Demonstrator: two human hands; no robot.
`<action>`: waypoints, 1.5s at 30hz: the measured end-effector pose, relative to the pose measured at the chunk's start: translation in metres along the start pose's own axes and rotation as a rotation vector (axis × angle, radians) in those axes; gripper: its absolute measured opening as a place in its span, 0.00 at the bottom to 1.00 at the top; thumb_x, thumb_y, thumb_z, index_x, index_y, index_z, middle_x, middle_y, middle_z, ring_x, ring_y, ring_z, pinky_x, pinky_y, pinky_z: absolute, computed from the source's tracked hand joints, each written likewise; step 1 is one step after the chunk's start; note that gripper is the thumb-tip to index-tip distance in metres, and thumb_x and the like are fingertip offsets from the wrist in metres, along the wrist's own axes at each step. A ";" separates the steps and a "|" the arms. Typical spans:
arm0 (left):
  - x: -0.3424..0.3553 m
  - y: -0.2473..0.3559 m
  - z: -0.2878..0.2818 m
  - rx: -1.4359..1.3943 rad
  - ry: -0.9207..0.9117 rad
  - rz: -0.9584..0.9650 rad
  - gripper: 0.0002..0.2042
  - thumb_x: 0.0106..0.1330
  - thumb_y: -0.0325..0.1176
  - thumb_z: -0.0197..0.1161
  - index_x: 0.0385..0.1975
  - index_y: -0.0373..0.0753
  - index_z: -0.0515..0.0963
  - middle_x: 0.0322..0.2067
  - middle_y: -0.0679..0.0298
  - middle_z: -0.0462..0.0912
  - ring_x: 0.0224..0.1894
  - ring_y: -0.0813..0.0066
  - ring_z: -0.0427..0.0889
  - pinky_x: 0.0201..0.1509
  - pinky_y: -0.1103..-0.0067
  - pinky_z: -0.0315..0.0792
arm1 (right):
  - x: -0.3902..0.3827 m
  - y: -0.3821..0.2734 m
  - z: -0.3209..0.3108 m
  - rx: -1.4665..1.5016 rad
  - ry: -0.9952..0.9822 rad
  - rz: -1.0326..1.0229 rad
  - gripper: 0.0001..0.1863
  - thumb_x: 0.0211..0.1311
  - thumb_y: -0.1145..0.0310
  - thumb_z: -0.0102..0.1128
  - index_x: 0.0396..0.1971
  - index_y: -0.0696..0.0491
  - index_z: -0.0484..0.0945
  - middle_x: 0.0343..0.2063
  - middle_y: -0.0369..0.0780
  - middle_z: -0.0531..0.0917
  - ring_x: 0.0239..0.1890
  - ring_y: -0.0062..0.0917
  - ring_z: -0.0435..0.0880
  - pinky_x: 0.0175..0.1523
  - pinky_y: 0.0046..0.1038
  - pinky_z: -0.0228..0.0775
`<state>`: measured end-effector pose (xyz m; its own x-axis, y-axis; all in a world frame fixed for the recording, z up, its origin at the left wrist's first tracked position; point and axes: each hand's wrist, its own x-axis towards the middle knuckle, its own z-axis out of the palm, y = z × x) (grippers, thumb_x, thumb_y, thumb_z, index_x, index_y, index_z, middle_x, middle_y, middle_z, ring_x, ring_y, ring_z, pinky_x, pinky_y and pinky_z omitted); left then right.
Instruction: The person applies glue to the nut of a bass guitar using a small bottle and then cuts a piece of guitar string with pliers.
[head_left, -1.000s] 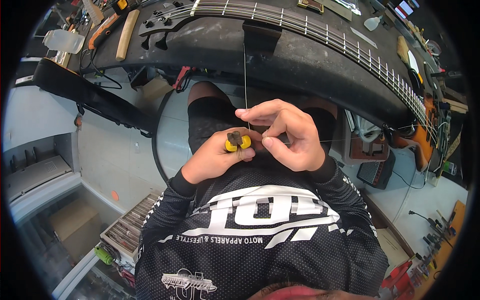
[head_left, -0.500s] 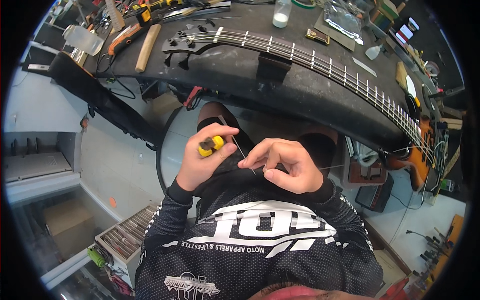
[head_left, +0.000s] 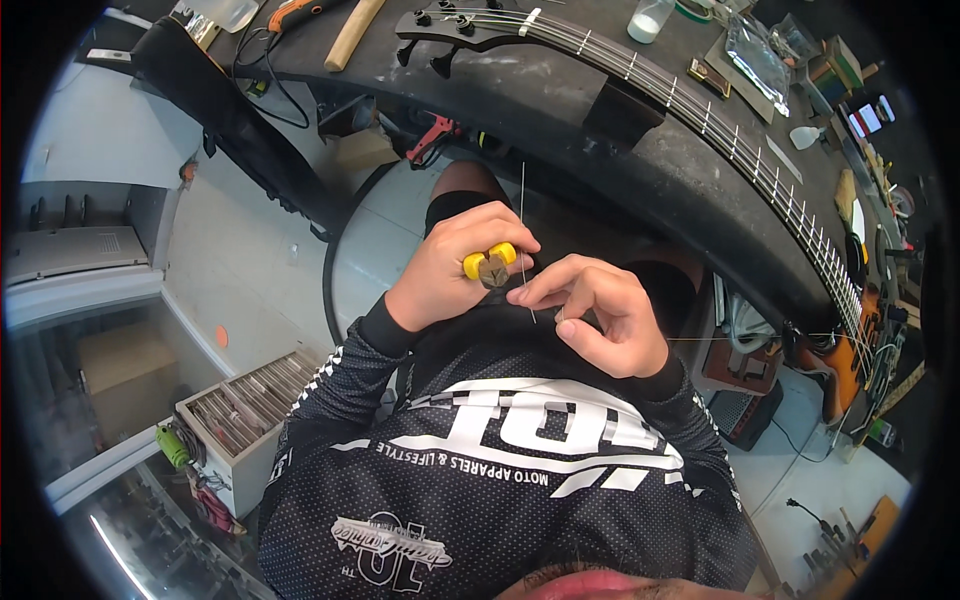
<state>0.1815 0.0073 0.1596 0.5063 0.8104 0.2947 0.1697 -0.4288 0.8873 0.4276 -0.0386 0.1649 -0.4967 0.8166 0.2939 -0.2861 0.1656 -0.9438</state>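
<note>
My left hand (head_left: 450,265) is closed around yellow-handled pliers (head_left: 492,270), their dark metal jaws pointing up toward me. A thin straight metal strip (head_left: 522,195) stands by its fingertips, its lower end close to my right fingers. My right hand (head_left: 612,318) is curled, thumb near the bent fingers, beside the left in front of my shirt. From behind it a thin string (head_left: 735,338) runs right to the orange body (head_left: 843,375) of a bass guitar. What exactly the right fingertips pinch is too small to be sure, but the string leads there.
The bass neck (head_left: 690,112) lies across the dark workbench (head_left: 500,75), over a black support block (head_left: 622,115). A wooden stick (head_left: 355,35), a bottle (head_left: 648,22) and a phone (head_left: 868,118) are on the bench. A black case (head_left: 225,120) leans at left; a record-filled crate (head_left: 245,410) stands lower left.
The view has shifted, so the bench appears further up and right. My left hand has turned, bringing the plier jaws toward me and the metal strip more upright. My right hand keeps its curled pose.
</note>
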 end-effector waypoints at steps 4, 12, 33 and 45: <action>-0.002 -0.001 0.001 -0.008 -0.006 -0.003 0.11 0.66 0.21 0.77 0.46 0.38 0.87 0.40 0.62 0.84 0.43 0.66 0.86 0.47 0.73 0.79 | 0.000 0.001 0.000 -0.013 0.001 -0.010 0.09 0.69 0.76 0.63 0.28 0.58 0.74 0.51 0.54 0.87 0.58 0.41 0.91 0.65 0.42 0.87; -0.002 -0.002 0.000 -0.004 -0.024 -0.011 0.10 0.67 0.22 0.76 0.46 0.38 0.86 0.41 0.62 0.85 0.44 0.67 0.86 0.48 0.73 0.80 | -0.001 0.001 0.002 -0.012 0.016 -0.006 0.10 0.69 0.75 0.63 0.27 0.58 0.74 0.51 0.54 0.88 0.57 0.41 0.91 0.64 0.41 0.88; -0.001 0.003 0.003 -0.284 -0.083 -0.310 0.07 0.77 0.25 0.67 0.50 0.32 0.83 0.43 0.62 0.85 0.46 0.72 0.86 0.54 0.73 0.79 | 0.000 0.004 -0.004 0.071 0.067 0.038 0.08 0.73 0.78 0.61 0.32 0.58 0.74 0.55 0.54 0.86 0.61 0.41 0.89 0.69 0.41 0.84; 0.093 0.056 -0.126 0.384 0.390 0.326 0.08 0.76 0.20 0.62 0.49 0.32 0.84 0.43 0.62 0.86 0.43 0.75 0.83 0.49 0.79 0.78 | -0.007 0.000 -0.002 0.102 0.224 0.016 0.06 0.76 0.78 0.61 0.34 0.59 0.76 0.52 0.46 0.82 0.53 0.32 0.91 0.62 0.36 0.85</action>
<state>0.1320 0.1090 0.2814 0.2505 0.6688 0.7000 0.3860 -0.7321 0.5613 0.4330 -0.0428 0.1627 -0.3113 0.9228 0.2270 -0.3660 0.1041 -0.9248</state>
